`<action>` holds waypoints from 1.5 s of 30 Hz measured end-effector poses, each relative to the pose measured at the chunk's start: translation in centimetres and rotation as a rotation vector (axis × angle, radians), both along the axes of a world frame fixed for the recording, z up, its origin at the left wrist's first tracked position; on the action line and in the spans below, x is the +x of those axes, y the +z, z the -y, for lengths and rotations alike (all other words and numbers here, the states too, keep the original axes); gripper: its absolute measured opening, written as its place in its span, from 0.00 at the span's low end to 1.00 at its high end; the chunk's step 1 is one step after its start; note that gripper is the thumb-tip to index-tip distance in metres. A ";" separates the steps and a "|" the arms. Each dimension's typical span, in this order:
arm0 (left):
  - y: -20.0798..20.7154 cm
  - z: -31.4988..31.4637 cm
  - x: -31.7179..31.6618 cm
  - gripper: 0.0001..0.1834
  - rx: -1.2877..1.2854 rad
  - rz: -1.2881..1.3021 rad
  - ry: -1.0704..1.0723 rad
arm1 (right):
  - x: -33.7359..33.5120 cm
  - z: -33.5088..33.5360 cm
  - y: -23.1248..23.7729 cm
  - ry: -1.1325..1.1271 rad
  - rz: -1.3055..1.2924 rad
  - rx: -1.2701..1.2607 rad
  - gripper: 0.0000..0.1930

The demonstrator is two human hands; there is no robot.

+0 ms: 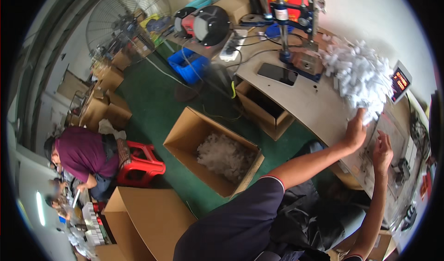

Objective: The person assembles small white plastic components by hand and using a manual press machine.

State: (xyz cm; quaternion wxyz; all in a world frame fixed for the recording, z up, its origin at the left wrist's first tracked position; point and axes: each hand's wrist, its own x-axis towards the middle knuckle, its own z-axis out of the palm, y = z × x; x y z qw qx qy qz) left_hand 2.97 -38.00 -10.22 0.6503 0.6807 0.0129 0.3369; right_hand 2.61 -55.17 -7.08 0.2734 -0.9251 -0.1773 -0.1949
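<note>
A large heap of small white plastic-looking pieces [360, 71] lies on the workbench [305, 110]. At its near edge is my left hand [356, 130], with curled fingers and the tips against the white pieces. What it grips there is hidden. My right hand [382, 153] is just right of it and nearer to me, raised over the bench beside a flat clear plate [393, 127]. Its fingers are bent together, and anything between them is too small to make out. The two hands are apart.
A blue-columned bench press [284, 34] and a phone [277, 74] are left of the heap; a red-digit counter [400, 81] is right. An open carton [185, 136] holding white pieces stands on the green floor. Another person [85, 152] sits far left near a red stool [141, 161].
</note>
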 end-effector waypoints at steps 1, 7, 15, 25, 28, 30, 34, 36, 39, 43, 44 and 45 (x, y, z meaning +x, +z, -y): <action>0.0 0.0 -0.1 0.24 -0.008 0.019 0.005 | 1.2 -1.7 0.3 0.105 0.093 -0.096 0.13; 0.3 -0.4 0.7 0.23 -0.068 0.042 0.059 | 6.0 -5.3 -0.1 0.357 0.162 -0.407 0.07; 1.4 -0.1 0.3 0.31 -0.145 0.055 0.050 | 6.4 -3.9 -0.8 0.420 0.262 -0.380 0.10; 0.5 -0.5 0.2 0.31 -0.086 0.090 0.094 | -0.6 -1.0 2.0 0.053 0.411 -0.016 0.03; 1.5 0.2 0.1 0.19 -0.170 -0.018 -0.140 | -2.7 2.4 1.4 -0.201 0.400 0.032 0.08; 1.4 -0.8 0.7 0.14 -0.310 0.080 -0.256 | -4.8 3.1 2.2 -0.379 0.119 0.118 0.11; -0.9 -2.4 1.7 0.26 -0.101 0.035 -0.232 | -7.8 7.3 0.1 -0.493 -0.032 0.258 0.11; -0.2 -1.5 1.3 0.24 -0.056 -0.014 -0.216 | -9.0 10.1 -0.1 -0.574 -0.073 0.197 0.12; 1.2 -0.5 0.5 0.15 0.003 -0.068 -0.226 | -9.9 12.9 0.1 -0.665 -0.113 0.186 0.12; 1.2 -0.3 0.0 0.16 -0.001 -0.108 -0.228 | -10.1 13.9 0.7 -0.661 -0.217 0.272 0.12; 1.1 -0.5 0.1 0.14 -0.024 -0.121 -0.229 | -9.9 13.7 0.7 -0.660 -0.217 0.272 0.12; 1.1 -0.7 0.0 0.14 -0.025 -0.121 -0.227 | -9.7 13.5 0.6 -0.674 -0.207 0.263 0.12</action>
